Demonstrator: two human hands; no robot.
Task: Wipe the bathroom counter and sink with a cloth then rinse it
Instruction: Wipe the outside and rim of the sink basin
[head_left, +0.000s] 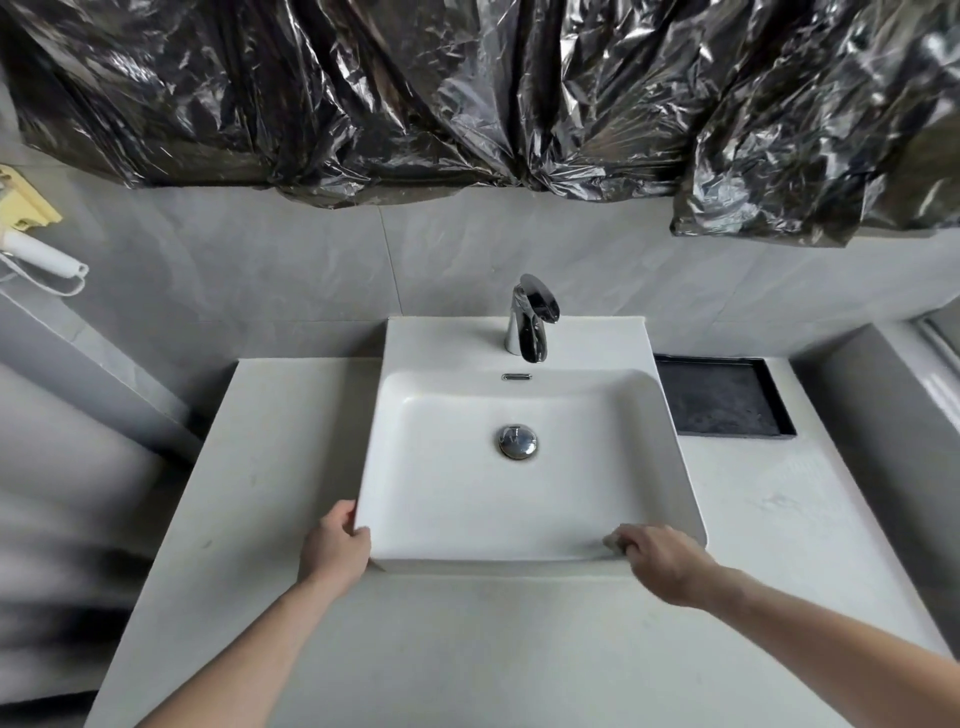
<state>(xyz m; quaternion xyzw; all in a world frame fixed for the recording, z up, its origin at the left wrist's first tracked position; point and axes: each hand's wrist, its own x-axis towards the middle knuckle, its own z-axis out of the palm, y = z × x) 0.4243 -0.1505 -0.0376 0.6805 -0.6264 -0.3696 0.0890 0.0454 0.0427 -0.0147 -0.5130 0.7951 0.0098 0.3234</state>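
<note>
The left hand is gripping the front-left corner of the white rectangular ceramic sink, fingers curled over its rim. The right hand is closing over a small pale cloth, pressing it onto the sink's front-right rim, above the white stone counter.

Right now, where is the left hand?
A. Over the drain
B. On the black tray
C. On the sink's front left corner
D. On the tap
C: the left hand wraps the front left corner of the sink, far from the tap.
</note>
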